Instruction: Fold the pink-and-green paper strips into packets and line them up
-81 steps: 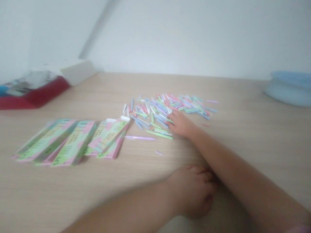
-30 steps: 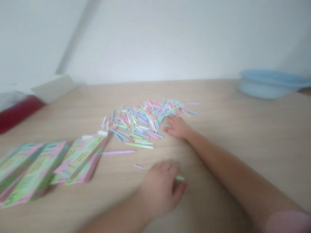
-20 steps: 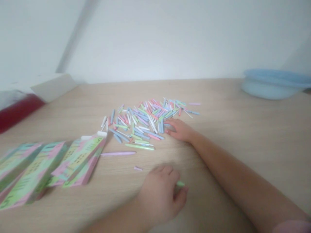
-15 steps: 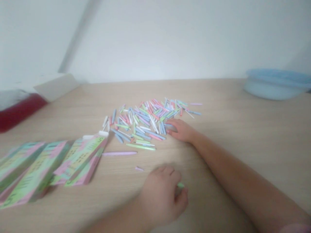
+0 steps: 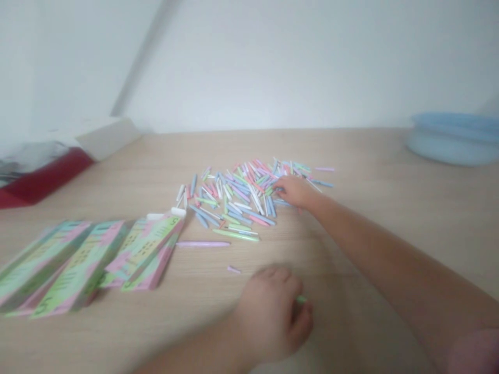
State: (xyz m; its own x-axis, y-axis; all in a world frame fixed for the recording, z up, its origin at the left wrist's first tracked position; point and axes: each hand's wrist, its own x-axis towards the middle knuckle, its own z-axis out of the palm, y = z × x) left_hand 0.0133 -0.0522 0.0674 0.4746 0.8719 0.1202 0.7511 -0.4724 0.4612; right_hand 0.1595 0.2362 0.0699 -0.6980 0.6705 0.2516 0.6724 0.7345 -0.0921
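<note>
Right hand [image 5: 296, 192]: half a second ago its fingers lay over a blue piece [image 5: 281, 202] at the near right edge of the heap of pastel sticks [image 5: 255, 196]. It has since shifted farther in, and the blue piece now shows below the palm. Left hand [image 5: 271, 314] has barely moved in that time; it keeps its grip on a green piece [image 5: 301, 299]. In the oldest view it lay tucked by the right forearm, no green showing.

Hard to see: only a tip of the green piece pokes out between thumb and forefinger; the rest is inside the fist. Right fingertips blur into the sticks; cannot tell if they hold one. Red tray [image 5: 58, 169] and blue basin [image 5: 456, 140] run off the edges, as do the leftmost of the printed cartons [image 5: 83, 259].

Pose: right arm stretched forward across the table [image 5: 374, 182], palm down, fingers curled narrow over the heap's right part. Left hand low and near, back upward, knuckles bent, thumb closed in, just beside a small lilac piece [image 5: 234, 269].
</note>
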